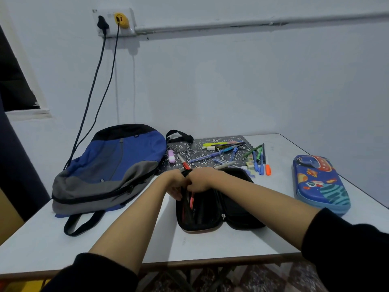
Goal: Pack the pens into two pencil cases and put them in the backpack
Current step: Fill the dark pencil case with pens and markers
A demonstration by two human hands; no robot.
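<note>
A black pencil case (235, 209) lies open on the white table (231, 245), with red and dark pens (191, 202) in its left half. My left hand (175, 184) grips the case's far left edge. My right hand (201, 180) meets it there, fingers curled over the pens at the case's top end. Several loose pens and markers (227, 151) lie behind the case on a patterned mat (202, 148). A blue space-print pencil case (321, 183) sits zipped at the right. The blue and grey backpack (109, 167) lies flat at the left.
A pink eraser (171, 156) and a red-capped marker (183, 162) lie near the backpack. An orange-tipped pen (267, 168) lies by the mat's right edge. Two cables (99, 91) hang from a wall socket (114, 22) down behind the backpack. The table's right edge runs close to the space-print case.
</note>
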